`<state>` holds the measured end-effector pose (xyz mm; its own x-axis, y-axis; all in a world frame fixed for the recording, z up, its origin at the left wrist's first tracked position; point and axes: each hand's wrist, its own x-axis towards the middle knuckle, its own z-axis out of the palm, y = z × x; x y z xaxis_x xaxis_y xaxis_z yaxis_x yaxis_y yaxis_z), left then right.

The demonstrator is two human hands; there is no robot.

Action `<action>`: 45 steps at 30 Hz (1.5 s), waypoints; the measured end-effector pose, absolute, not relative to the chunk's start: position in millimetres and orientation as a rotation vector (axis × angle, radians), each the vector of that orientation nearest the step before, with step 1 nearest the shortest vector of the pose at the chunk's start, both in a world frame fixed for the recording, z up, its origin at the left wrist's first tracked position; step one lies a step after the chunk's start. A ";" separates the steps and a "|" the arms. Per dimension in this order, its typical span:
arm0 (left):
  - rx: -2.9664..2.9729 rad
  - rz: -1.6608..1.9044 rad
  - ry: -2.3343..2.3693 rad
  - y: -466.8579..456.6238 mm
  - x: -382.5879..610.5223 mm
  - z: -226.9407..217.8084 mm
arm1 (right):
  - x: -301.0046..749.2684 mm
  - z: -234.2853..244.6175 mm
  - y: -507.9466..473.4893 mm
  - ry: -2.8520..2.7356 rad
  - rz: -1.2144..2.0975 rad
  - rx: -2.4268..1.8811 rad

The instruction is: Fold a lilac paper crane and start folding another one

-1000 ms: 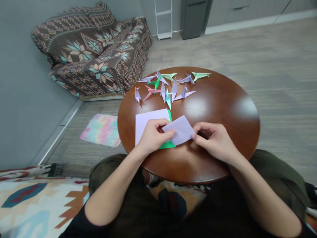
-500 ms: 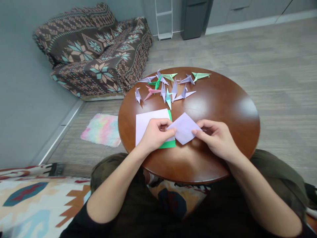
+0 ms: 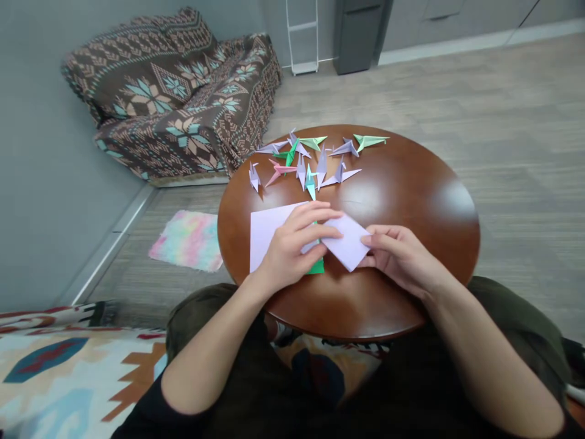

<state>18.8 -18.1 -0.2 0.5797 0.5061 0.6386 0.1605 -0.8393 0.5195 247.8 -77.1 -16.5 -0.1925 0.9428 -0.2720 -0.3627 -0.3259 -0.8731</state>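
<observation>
From the head camera, the left hand (image 3: 290, 244) lies with fingers extended, pressing over a lilac sheet (image 3: 269, 231) and a green sheet (image 3: 316, 266), its fingertips beside the folded lilac paper (image 3: 347, 241). The right hand (image 3: 402, 259) pinches that paper's right corner. Origami cranes (image 3: 311, 164) lie ahead of both hands on the round wooden table (image 3: 411, 207).

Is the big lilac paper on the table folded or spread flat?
Spread flat: the lilac paper lies smooth over the green paper, showing no creases, under the left hand.
</observation>
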 end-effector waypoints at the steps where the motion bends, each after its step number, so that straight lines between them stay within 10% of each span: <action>1: 2.382 1.179 0.497 -19.3 20.7 -1.3 | 247.7 -16.5 -77.4 -0.865 1.673 -1.062; 8: 2.154 1.050 0.786 -32.9 23.1 9.3 | 248.1 -8.4 -85.2 -1.328 0.896 -1.049; 45: 1.092 0.924 0.968 -40.9 41.1 1.0 | 243.4 -20.7 -79.6 -1.022 0.841 -1.172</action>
